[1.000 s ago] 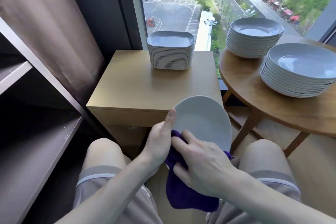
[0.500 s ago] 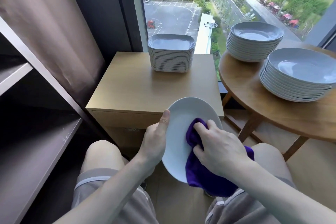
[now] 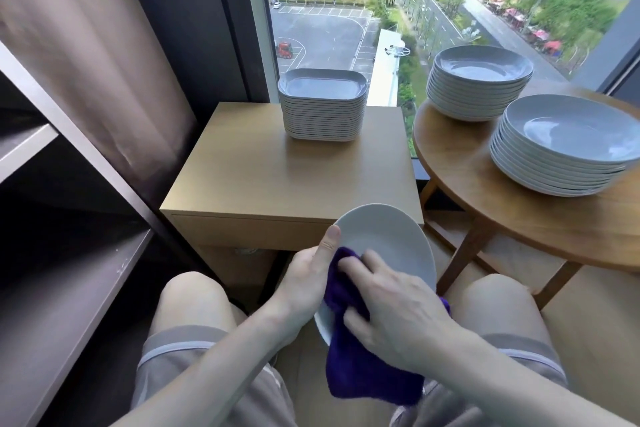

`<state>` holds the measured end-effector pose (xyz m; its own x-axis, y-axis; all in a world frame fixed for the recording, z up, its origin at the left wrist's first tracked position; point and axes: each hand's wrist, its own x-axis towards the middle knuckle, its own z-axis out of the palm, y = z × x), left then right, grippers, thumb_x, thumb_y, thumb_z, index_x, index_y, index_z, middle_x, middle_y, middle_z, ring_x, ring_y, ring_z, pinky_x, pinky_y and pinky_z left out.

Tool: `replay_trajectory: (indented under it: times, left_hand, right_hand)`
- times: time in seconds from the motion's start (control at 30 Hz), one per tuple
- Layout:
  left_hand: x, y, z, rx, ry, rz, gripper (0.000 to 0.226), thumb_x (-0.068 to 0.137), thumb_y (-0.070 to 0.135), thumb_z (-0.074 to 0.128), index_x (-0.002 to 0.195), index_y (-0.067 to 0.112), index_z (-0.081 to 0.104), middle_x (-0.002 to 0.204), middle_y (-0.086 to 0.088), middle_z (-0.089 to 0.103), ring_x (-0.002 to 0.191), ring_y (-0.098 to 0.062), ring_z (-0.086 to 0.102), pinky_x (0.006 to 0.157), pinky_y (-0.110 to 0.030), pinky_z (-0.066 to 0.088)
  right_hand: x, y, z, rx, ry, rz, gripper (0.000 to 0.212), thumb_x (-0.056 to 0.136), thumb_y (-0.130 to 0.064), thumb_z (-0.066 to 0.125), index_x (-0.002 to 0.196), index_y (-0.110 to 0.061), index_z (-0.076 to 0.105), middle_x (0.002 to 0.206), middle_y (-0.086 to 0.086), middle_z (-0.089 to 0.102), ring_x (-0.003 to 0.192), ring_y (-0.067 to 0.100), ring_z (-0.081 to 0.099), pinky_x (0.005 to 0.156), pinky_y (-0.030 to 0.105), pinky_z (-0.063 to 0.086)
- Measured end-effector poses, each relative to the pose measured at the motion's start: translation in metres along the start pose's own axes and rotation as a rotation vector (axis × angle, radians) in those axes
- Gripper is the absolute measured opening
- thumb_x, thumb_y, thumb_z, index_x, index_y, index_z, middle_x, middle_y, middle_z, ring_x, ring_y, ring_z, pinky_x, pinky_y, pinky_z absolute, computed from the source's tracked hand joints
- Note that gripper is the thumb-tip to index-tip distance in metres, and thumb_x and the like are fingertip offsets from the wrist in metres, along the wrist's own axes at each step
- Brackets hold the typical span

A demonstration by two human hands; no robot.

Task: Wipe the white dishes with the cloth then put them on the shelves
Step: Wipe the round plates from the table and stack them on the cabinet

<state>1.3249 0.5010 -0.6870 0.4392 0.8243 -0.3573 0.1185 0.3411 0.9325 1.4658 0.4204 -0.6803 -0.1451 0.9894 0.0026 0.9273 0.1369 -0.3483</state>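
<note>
A white round plate [image 3: 388, 239] is held tilted above my knees. My left hand [image 3: 308, 284] grips its left rim, thumb on the inner face. My right hand [image 3: 398, 315] holds a purple cloth [image 3: 360, 367] and presses it against the plate's lower left part; the cloth hangs down below the plate. A stack of white rectangular dishes [image 3: 322, 104] stands on the wooden cabinet [image 3: 263, 180]. Two stacks of white round dishes [image 3: 479, 81] [image 3: 568, 146] stand on the round wooden table [image 3: 519, 218] at the right.
Dark empty shelves [image 3: 62, 295] stand at the left, beside a brown curtain [image 3: 90, 55]. A large window [image 3: 398, 10] is behind the cabinet and table. My bare knees are below the plate, over a wooden floor.
My right hand has slid the cloth from the plate's right middle toward its lower left, close to my left thumb. The plate stays in my left hand's grip.
</note>
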Motion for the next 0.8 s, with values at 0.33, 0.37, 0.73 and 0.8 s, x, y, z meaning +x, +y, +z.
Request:
replay_trajectory:
  times: [0.33, 0.37, 0.73, 0.8]
  left_hand:
    - [0.005, -0.002, -0.008, -0.057, 0.059, -0.039, 0.059, 0.088, 0.072, 0.046, 0.094, 0.029, 0.085, 0.105, -0.007, 0.081, 0.095, -0.025, 0.079, 0.075, -0.034, 0.064]
    - [0.005, -0.001, -0.011, -0.073, 0.078, -0.041, 0.057, 0.090, 0.071, 0.046, 0.094, 0.029, 0.085, 0.106, -0.007, 0.081, 0.096, -0.026, 0.079, 0.077, -0.036, 0.064]
    - [0.035, -0.013, -0.042, -0.378, 0.135, -0.124, 0.044, 0.109, 0.043, 0.040, 0.131, 0.020, 0.071, 0.127, -0.017, 0.073, 0.114, -0.039, 0.072, 0.083, -0.052, 0.063]
    - [0.042, -0.016, -0.045, -0.385, 0.144, -0.108, 0.041, 0.104, 0.036, 0.042, 0.127, 0.021, 0.072, 0.127, -0.017, 0.073, 0.116, -0.042, 0.070, 0.091, -0.060, 0.058]
  right_hand:
    - [0.015, 0.062, -0.017, -0.181, -0.022, 0.279, 0.023, 0.091, -0.044, 0.046, 0.108, -0.030, 0.041, 0.108, -0.002, 0.049, 0.083, 0.028, 0.061, 0.065, 0.037, 0.042]
    - [0.015, 0.061, -0.016, -0.159, -0.046, 0.271, 0.023, 0.090, -0.044, 0.046, 0.108, -0.030, 0.042, 0.105, -0.003, 0.050, 0.083, 0.027, 0.060, 0.066, 0.037, 0.043]
    - [0.019, 0.057, -0.023, 0.073, 0.241, 0.220, 0.039, 0.088, -0.046, 0.048, 0.125, -0.040, 0.038, 0.111, -0.013, 0.049, 0.075, 0.019, 0.054, 0.068, 0.033, 0.042]
    - [0.019, 0.058, -0.024, 0.093, 0.275, 0.230, 0.041, 0.086, -0.047, 0.046, 0.125, -0.040, 0.039, 0.108, -0.015, 0.048, 0.073, 0.018, 0.052, 0.067, 0.034, 0.042]
